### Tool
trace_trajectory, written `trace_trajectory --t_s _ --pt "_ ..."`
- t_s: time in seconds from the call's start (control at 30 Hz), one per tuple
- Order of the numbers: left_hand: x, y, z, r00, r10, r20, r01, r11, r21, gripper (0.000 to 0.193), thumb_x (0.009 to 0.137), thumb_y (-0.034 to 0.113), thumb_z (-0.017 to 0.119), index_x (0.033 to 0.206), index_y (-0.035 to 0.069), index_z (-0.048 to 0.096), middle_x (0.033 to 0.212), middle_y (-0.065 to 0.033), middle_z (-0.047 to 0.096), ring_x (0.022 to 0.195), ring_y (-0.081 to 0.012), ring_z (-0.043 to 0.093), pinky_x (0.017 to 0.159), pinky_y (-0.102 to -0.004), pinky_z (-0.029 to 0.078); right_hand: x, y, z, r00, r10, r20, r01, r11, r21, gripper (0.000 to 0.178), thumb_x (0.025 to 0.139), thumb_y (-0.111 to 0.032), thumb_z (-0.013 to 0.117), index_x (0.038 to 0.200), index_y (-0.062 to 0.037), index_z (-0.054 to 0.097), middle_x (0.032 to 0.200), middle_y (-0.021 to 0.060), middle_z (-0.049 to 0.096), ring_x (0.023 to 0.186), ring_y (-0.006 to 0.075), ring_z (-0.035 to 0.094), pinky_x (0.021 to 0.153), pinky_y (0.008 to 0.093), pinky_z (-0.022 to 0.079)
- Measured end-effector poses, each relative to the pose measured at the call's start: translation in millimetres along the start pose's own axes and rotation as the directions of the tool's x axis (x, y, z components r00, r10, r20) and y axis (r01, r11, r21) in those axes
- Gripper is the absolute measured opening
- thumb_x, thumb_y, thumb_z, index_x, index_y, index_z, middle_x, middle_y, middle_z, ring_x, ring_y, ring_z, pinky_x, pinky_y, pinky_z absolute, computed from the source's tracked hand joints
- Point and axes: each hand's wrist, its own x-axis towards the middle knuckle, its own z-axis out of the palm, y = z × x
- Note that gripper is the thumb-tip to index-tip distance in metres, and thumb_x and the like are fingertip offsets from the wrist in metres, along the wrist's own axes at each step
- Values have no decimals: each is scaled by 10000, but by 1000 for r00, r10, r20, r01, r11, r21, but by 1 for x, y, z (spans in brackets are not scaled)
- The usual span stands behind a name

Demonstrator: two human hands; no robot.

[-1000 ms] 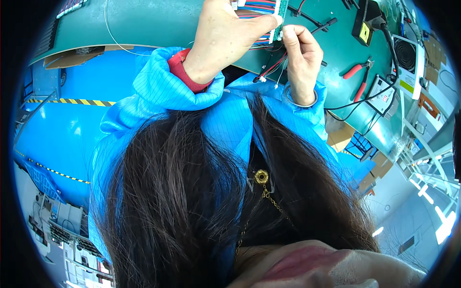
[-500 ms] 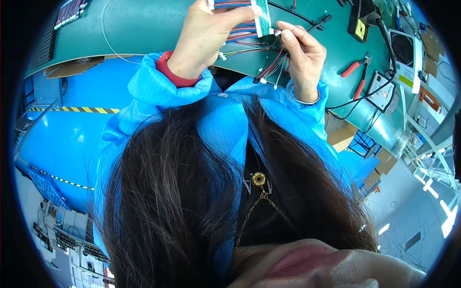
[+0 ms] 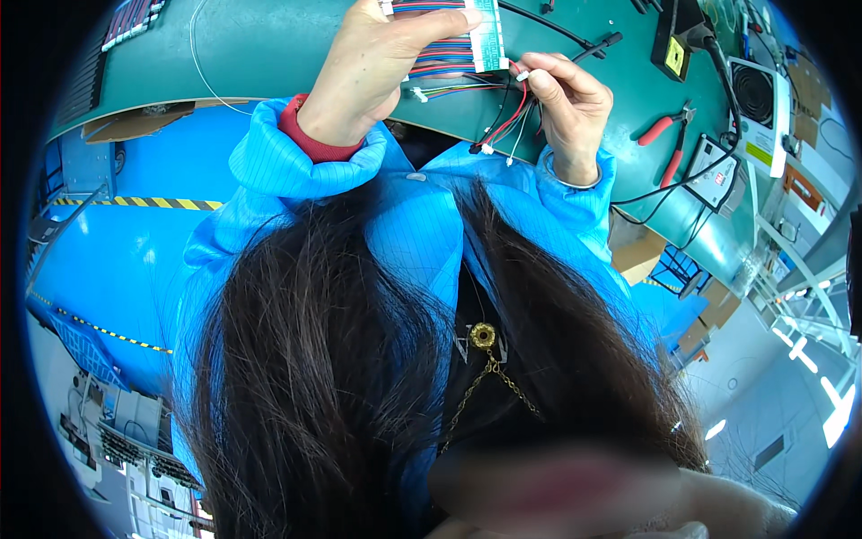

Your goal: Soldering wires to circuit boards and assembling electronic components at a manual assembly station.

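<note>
My left hand (image 3: 364, 76) is closed around a green and white circuit board (image 3: 488, 40) with its thumb on the board's left edge. Rows of red, blue and black wires (image 3: 442, 56) run from the board under that hand. Between thumb and forefinger, my right hand (image 3: 572, 103) pinches a small white connector (image 3: 523, 76) on red and black wires, just off the board's lower right corner. Loose thin wires (image 3: 516, 121) with small plugs hang below it. Another white plug (image 3: 419, 94) on coloured wires sticks out below the left hand. The board's upper end is cut off by the picture's edge.
Red-handled pliers (image 3: 669, 144) lie on the green bench (image 3: 278, 54) at the right, beside a small white control box (image 3: 714, 175). A black stand with a yellow sponge (image 3: 675, 56) and a white fan unit (image 3: 757, 99) are farther right. A black cable (image 3: 575, 38) crosses behind my hands.
My left hand and the board have shifted slightly left and up. The white connector in my right hand is now visibly apart from the board's corner; earlier it was right against it.
</note>
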Motion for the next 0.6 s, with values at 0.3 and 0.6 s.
trace_trajectory --t_s 0.3,0.6 --pt "-1 -1 -4 1000 -10 -19 11 999 37 239 854 -18 645 1091 -6 614 997 -63 667 874 -142 645 763 -275 535 -1 -1 -3 992 -77 104 85 993 -82 196 845 34 664 1038 54 687 962 132 675 865 185 655 766 250 528" --pt "2 4 -9 995 51 -85 -39 990 135 252 845 -22 658 1092 -5 615 989 -53 664 856 -130 642 745 -273 536 6 -19 -17 964 -131 230 199 932 -301 201 791 -56 718 981 8 719 953 114 660 895 190 601 740 291 473"
